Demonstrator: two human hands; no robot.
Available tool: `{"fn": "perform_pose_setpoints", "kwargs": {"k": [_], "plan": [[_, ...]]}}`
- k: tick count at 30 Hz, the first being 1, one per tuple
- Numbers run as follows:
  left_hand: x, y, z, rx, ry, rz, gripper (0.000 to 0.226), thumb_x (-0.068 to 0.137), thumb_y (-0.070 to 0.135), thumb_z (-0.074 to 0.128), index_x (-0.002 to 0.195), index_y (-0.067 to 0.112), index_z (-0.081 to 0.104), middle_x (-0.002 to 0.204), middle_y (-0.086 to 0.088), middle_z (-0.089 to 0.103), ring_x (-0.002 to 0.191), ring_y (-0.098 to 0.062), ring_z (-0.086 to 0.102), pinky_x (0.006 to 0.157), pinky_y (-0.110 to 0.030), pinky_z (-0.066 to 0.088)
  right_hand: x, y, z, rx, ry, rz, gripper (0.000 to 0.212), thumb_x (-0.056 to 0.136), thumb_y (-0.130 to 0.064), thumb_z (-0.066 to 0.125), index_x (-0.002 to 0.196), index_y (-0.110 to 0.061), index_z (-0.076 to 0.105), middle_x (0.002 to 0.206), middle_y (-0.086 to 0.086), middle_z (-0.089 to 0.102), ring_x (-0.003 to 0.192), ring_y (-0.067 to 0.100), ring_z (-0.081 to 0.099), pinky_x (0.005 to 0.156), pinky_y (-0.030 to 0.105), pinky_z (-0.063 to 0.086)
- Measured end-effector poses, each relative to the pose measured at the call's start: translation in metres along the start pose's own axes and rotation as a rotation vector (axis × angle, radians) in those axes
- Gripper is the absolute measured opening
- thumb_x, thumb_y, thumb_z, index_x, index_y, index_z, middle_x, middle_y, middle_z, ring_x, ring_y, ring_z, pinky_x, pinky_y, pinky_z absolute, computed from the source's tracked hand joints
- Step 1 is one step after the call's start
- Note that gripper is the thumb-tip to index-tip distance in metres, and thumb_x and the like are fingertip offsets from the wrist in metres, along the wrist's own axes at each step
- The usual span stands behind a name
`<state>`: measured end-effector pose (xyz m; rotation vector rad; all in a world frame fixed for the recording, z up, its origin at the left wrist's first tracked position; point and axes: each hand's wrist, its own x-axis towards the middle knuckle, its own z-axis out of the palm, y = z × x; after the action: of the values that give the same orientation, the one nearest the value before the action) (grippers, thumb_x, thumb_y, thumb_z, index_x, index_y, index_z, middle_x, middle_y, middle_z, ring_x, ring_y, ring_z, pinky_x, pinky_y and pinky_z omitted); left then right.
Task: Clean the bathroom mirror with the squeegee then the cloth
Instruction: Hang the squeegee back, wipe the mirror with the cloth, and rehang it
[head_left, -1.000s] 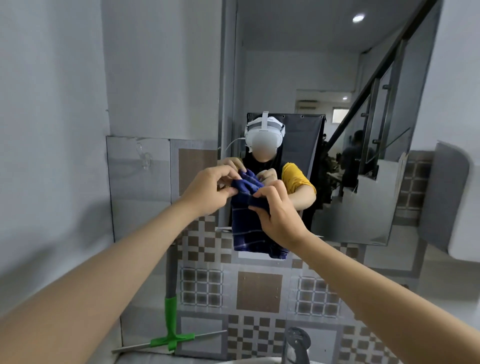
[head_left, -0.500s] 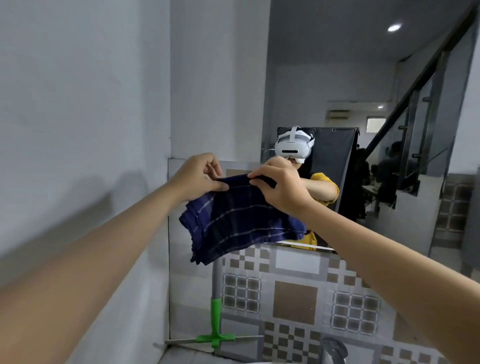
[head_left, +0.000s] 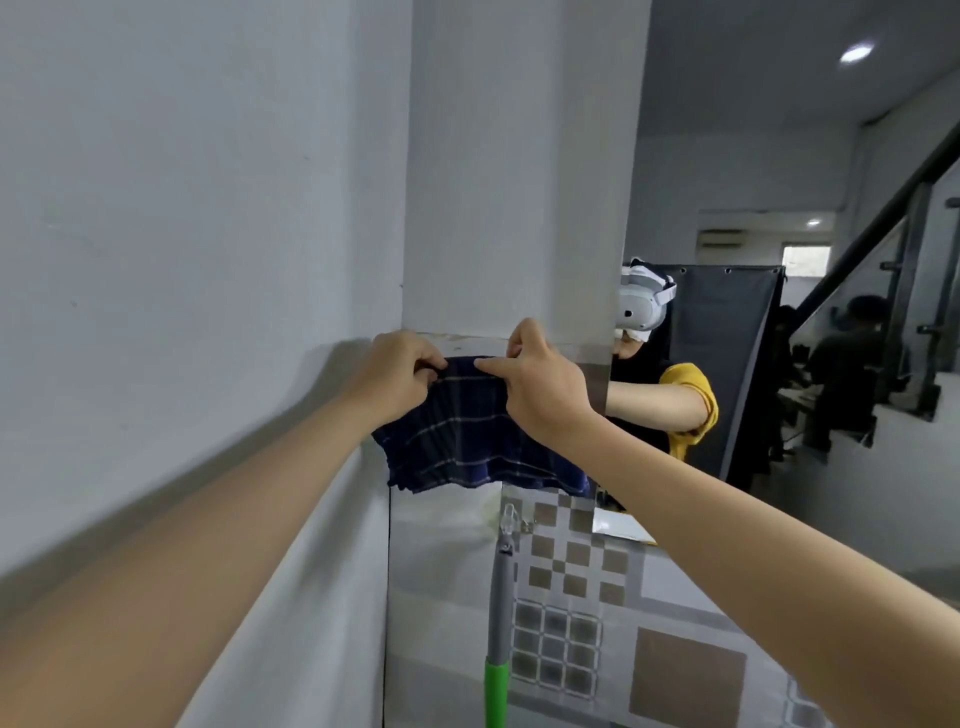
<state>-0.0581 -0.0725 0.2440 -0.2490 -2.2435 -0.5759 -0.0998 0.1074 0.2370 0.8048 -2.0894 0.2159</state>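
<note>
A dark blue checked cloth hangs spread in front of the wall corner, left of the mirror. My left hand pinches its top left edge and my right hand pinches its top right edge, both at the level of the tile border. The squeegee's grey and green handle stands upright below the cloth, hooked to the tiled wall; its blade is out of view. The mirror fills the right side and reflects me with a headset and a yellow sleeve.
A white wall runs close along the left. Patterned tiles cover the wall under the cloth. The mirror reflects a stair railing and a seated person behind me.
My view has swung left and up. Both hands have spread the bunched cloth wide and carried it left, from the mirror to the corner. The squeegee blade has dropped out of view.
</note>
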Motion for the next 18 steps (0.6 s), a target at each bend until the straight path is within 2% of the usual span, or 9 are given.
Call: {"fn": "perform_pose_setpoints", "kwargs": {"k": [3,5,8,13,16,18], "plan": [[0.014,-0.010,0.012,0.013,0.071,0.056,0.023,0.087,0.001,0.052,0.099,0.008,0.070,0.100,-0.004,0.061,0.086,-0.011,0.051,0.065,0.005,0.030,0.008,-0.001,0.012,-0.015,0.003,0.044,0.046,0.089,-0.001,0.053,0.126,-0.028,0.059,0.104,0.009,0.041,0.081,0.024,0.043,0.050,0.031,0.033],[0.019,-0.017,0.018,-0.018,0.161,0.093,0.022,0.085,-0.003,0.052,0.096,0.004,0.070,0.096,-0.010,0.061,0.085,-0.017,0.055,0.067,0.001,0.033,0.010,0.000,0.016,0.014,0.087,0.038,0.046,0.084,0.002,0.057,0.120,-0.025,0.063,0.100,0.011,0.044,0.074,0.022,0.039,0.046,0.028,0.033],[0.026,-0.021,0.017,-0.048,0.263,0.155,0.023,0.085,-0.005,0.051,0.097,0.001,0.069,0.092,-0.011,0.060,0.081,-0.015,0.052,0.070,0.000,0.035,0.018,0.002,0.013,0.045,0.186,0.022,0.045,0.082,0.004,0.059,0.118,-0.023,0.065,0.100,0.013,0.047,0.073,0.022,0.041,0.045,0.028,0.037],[0.035,-0.021,0.023,-0.069,0.145,0.072,0.024,0.087,-0.002,0.048,0.099,0.003,0.069,0.099,-0.012,0.059,0.084,-0.014,0.050,0.074,-0.015,0.036,0.028,0.000,0.010,-0.005,-0.022,0.112,0.040,0.091,-0.006,0.050,0.122,-0.028,0.060,0.107,0.008,0.039,0.080,0.022,0.040,0.057,0.031,0.036],[0.023,-0.024,0.035,-0.130,0.152,0.024,0.026,0.086,-0.002,0.048,0.097,0.007,0.068,0.100,-0.010,0.061,0.089,-0.017,0.053,0.081,-0.022,0.039,0.016,-0.003,0.022,0.077,-0.069,0.155,0.036,0.089,-0.009,0.048,0.119,-0.027,0.059,0.101,0.004,0.035,0.081,0.025,0.043,0.058,0.031,0.036],[0.017,-0.026,0.039,-0.180,0.166,-0.010,0.026,0.085,-0.002,0.048,0.098,0.009,0.067,0.100,-0.009,0.062,0.095,-0.023,0.056,0.087,-0.031,0.045,0.009,-0.007,0.030,0.155,-0.083,0.200,0.035,0.088,-0.008,0.045,0.117,-0.023,0.059,0.099,0.004,0.038,0.092,0.030,0.044,0.066,0.035,0.039]]}}
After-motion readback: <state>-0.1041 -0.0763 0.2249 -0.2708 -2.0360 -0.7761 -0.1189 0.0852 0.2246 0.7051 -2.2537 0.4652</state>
